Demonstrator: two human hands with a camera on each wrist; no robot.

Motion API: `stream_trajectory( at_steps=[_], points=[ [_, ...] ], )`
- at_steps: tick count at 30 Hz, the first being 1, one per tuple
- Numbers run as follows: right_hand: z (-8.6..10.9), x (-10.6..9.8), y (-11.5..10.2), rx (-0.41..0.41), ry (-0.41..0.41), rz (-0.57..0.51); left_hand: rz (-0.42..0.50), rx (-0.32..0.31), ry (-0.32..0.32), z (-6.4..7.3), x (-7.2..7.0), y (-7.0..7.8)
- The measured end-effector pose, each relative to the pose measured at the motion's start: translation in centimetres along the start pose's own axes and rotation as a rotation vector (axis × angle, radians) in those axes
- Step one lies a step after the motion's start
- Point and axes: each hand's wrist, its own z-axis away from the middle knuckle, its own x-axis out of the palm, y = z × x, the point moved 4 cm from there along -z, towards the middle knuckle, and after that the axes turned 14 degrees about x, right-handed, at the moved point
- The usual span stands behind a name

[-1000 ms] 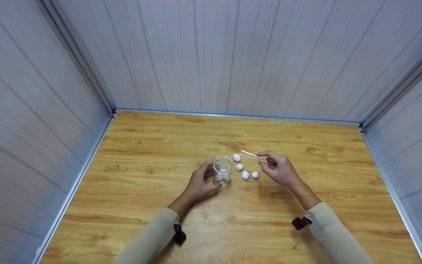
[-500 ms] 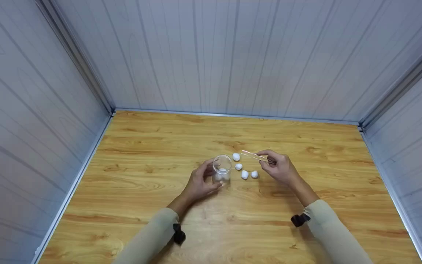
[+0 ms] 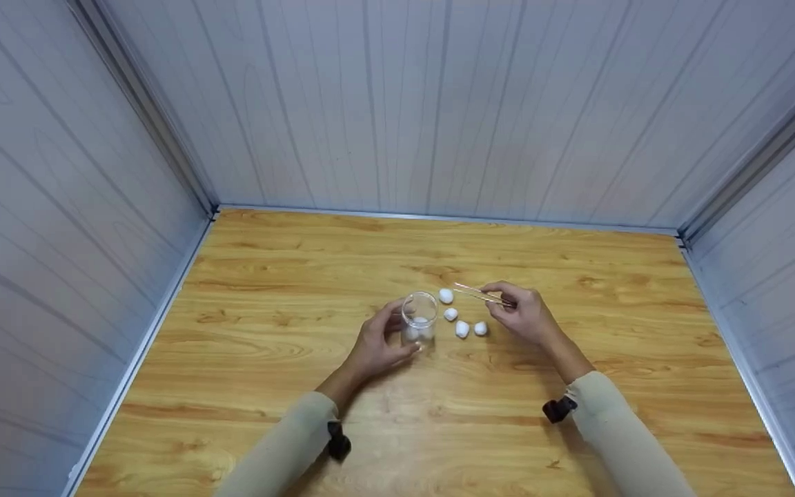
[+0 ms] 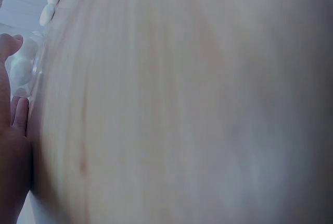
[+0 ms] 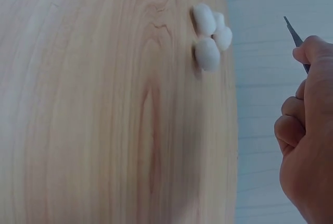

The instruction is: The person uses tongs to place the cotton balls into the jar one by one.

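My left hand point(image 3: 377, 345) curves round a clear glass jar point(image 3: 419, 310) standing on the table, thumb on the near side and fingers behind it. Several white cotton balls point(image 4: 22, 70) lie inside the jar. My right hand point(image 3: 527, 316) pinches a pair of metal tweezers point(image 3: 473, 293), tips pointing left. These tips are slightly apart, with nothing between them, and sit above the table close to the farthest loose cotton ball point(image 3: 446, 295). In the right wrist view the tweezers point(image 5: 294, 34) stick out past the thumb, while the other fingers are curled in.
Several loose cotton balls point(image 3: 462, 329) lie between the jar and my right hand. The wood-grain table point(image 3: 287, 276) is bounded by pale panel walls point(image 3: 397, 103) at the back and both sides. A dark camera point(image 3: 560, 409) sits on the right wrist.
My right hand and forearm have shifted very slightly to the left. The left hand, jar and loose cotton balls stay where they were.
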Motion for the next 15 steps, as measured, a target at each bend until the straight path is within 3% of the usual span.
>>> stream_trajectory(
  at_steps=[8, 15],
  points=[
    [-0.2, 0.6, 0.7, 0.046, -0.035, 0.001, 0.008, -0.036, -0.013, 0.0, -0.1, 0.1],
    [-0.7, 1.0, 1.1, 0.111, -0.068, 0.033, -0.012, -0.021, -0.013, 0.0, 0.0, -0.1]
  ],
)
